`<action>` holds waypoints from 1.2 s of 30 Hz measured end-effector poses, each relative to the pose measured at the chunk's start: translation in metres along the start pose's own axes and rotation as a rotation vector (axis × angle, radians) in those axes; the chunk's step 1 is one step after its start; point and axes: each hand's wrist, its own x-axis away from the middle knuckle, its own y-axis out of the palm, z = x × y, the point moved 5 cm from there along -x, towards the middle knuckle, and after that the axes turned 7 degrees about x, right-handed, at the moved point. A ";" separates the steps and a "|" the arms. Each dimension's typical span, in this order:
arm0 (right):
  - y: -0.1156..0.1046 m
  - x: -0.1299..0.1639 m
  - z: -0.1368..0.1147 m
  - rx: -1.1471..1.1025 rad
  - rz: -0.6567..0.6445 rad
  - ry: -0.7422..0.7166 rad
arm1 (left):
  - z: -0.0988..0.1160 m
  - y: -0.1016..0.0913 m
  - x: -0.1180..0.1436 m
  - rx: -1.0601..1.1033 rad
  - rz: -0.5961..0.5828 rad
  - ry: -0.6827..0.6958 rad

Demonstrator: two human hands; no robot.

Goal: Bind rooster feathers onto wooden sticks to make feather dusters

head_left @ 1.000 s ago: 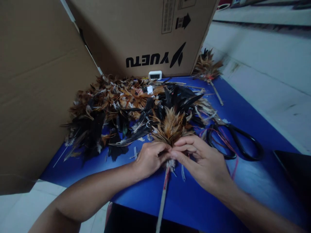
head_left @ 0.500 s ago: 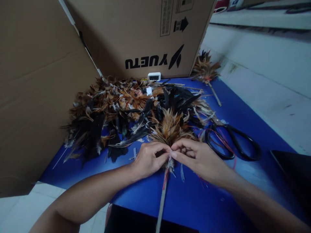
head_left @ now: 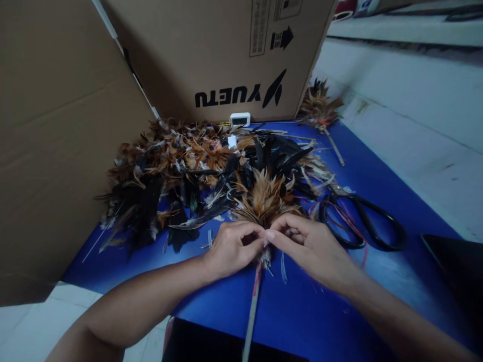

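A feather duster (head_left: 266, 193) with brown and golden feathers lies before me, its thin stick (head_left: 251, 311) pointing down toward the front edge. Red thread (head_left: 257, 279) is wound on the stick below the feathers. My left hand (head_left: 236, 246) pinches the feather bases with thumb and index finger. From the other side, my right hand (head_left: 305, 244) is closed in a pinch at the same spot, its thumb over the bases. The fingertips of both hands meet, and exactly what lies between them is partly hidden.
Loose brown and black feathers (head_left: 151, 201) pile up across the blue table (head_left: 302, 322). Black-handled scissors (head_left: 377, 221) lie at right with red thread through them. Another feather duster (head_left: 320, 108) rests at the back right. Behind stand a cardboard box (head_left: 226, 50) and a small white device (head_left: 240, 119).
My right thumb and fingers have shifted slightly upward at the feather bases. My left hand and the duster stay in almost the same place.
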 end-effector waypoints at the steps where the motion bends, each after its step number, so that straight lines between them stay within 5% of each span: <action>1: 0.001 0.001 -0.002 0.014 0.000 -0.012 | 0.000 0.000 0.000 -0.002 0.004 0.006; 36: 0.004 0.002 0.012 -0.137 0.000 0.130 | -0.006 -0.002 0.005 -0.012 -0.003 -0.135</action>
